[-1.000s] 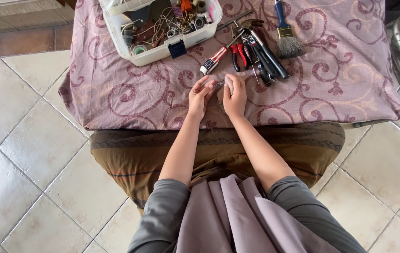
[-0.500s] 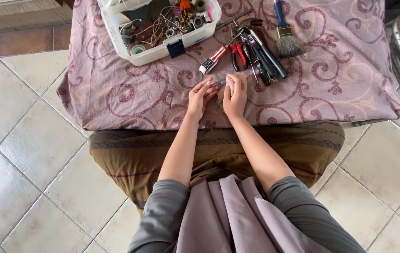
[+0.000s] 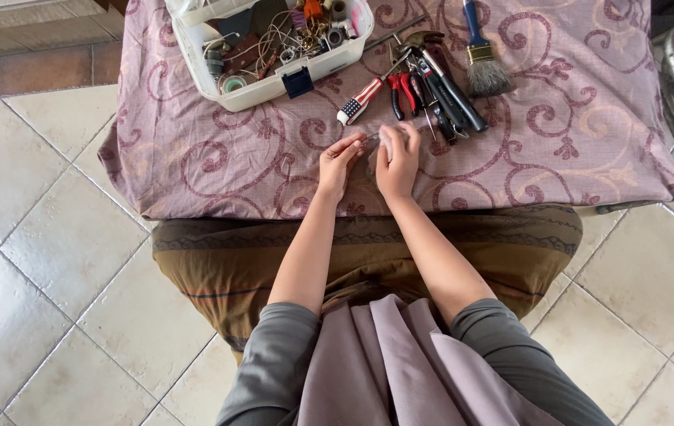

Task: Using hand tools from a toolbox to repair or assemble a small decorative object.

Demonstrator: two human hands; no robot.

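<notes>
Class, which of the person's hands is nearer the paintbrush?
Right. The right hand lies below-left of the paintbrush; the left hand sits farther left, beyond the right one.

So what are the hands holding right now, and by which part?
The left hand and right hand pinch a small thin object between their fingertips, one at each end. It is too small to tell what it is.

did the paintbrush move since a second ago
No. The paintbrush lies in the same spot, just right of the pliers on the patterned cloth; only the camera view shifts slightly.
</notes>
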